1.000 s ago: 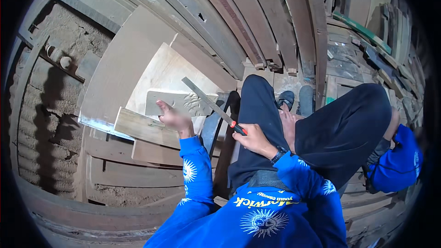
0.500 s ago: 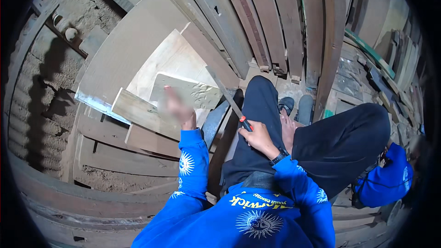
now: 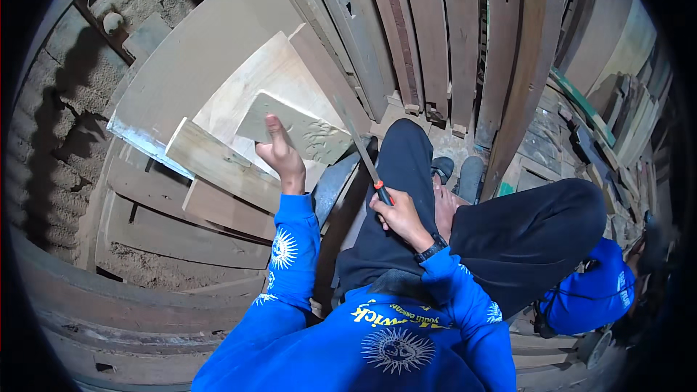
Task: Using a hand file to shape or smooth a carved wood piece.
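My left hand (image 3: 282, 156) grips the near edge of a small flat wooden board (image 3: 325, 144) with a carved leafy pattern at its right part, thumb raised in front of it. That board lies over pale plywood sheets (image 3: 239, 80) and a curved plank (image 3: 218, 174). In my right hand (image 3: 399, 218) is the red and black handle of a long flat metal file (image 3: 367, 158), held over my thigh. The blade points away from me, passing just right of the carved board; whether it touches the board I cannot tell.
Long timbers (image 3: 435, 36) stand ahead, with scrap wood (image 3: 610, 138) piled at the right. A dusty, ridged surface (image 3: 87, 101) is at the left. A blue garment or bag (image 3: 581, 294) with a dark cord sits at lower right. My bent legs (image 3: 523, 232) fill the middle right.
The view has shifted, and the plywood and planks sit higher and farther left in frame. The carved board has tilted clockwise in my left hand. My right hand still holds the file.
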The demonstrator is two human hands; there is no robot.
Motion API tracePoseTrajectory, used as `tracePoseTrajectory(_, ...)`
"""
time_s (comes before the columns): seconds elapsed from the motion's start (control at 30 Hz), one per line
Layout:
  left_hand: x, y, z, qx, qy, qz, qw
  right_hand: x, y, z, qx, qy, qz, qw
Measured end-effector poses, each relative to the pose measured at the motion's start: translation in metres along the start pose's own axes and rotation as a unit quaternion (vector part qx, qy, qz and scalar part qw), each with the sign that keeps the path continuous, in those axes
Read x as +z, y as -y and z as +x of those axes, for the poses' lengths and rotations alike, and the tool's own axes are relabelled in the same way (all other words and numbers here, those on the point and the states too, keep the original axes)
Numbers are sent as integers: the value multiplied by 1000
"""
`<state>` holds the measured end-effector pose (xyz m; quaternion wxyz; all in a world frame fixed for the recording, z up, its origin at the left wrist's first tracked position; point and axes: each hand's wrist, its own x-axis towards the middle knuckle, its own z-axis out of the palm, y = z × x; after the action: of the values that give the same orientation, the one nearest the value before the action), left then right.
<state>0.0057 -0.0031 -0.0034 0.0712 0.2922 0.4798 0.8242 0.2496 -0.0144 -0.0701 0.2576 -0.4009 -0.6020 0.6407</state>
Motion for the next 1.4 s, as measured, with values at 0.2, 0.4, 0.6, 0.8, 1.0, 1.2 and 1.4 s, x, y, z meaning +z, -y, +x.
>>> tracePoseTrajectory(0.2,8,-3,-4,56,14,47,997,0,-3,3,15,16,44,999)
tracePoseTrajectory(0.4,17,-11,3,55,-100,-1,993,1,-3,0,-17,22,1,1000)
tracePoseTrajectory(0.6,2,9,-2,102,96,27,990,-1,1,1,-14,13,37,999)
tracePoseTrajectory(0.8,-6,7,4,5,90,-31,995,0,-12,4,3,24,85,996)
tracePoseTrajectory(1.0,-3,2,7,-58,-16,-136,989,-3,-6,1,23,68,118,990)
tracePoseTrajectory(1.2,-8,9,15,-60,-17,-113,992,-4,-7,1,45,134,173,975)
tracePoseTrajectory(1.4,-1,-3,12,-79,-45,-74,993,-5,-3,-3,48,155,200,966)
